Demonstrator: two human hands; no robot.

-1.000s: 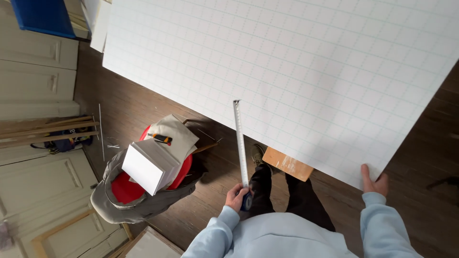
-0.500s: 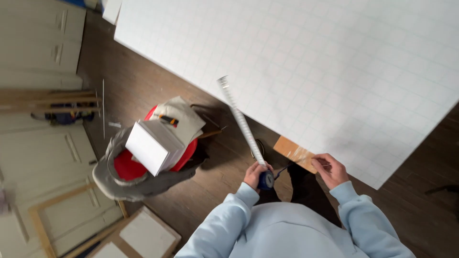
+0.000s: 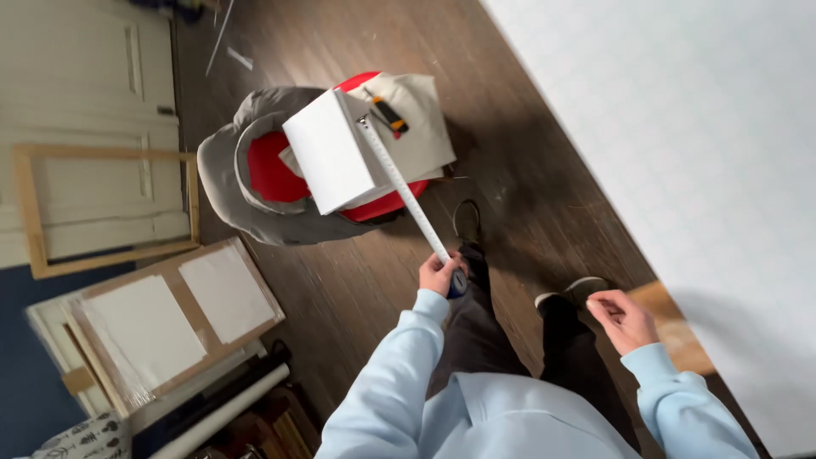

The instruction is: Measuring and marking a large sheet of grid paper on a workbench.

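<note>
Now the left hand [image 3: 440, 274] grips the tape measure [image 3: 457, 283], whose extended blade [image 3: 399, 183] has swung off the white gridded board [image 3: 680, 136] to reach over the white box [image 3: 327, 161] on the red seat. The right hand [image 3: 623, 319], loosely curled and empty, has left the board's edge.

Even indoor light, bright white board [image 3: 680, 153] nearly washed out, soft shadows on dark floor [image 3: 527, 161], slight motion blur
</note>
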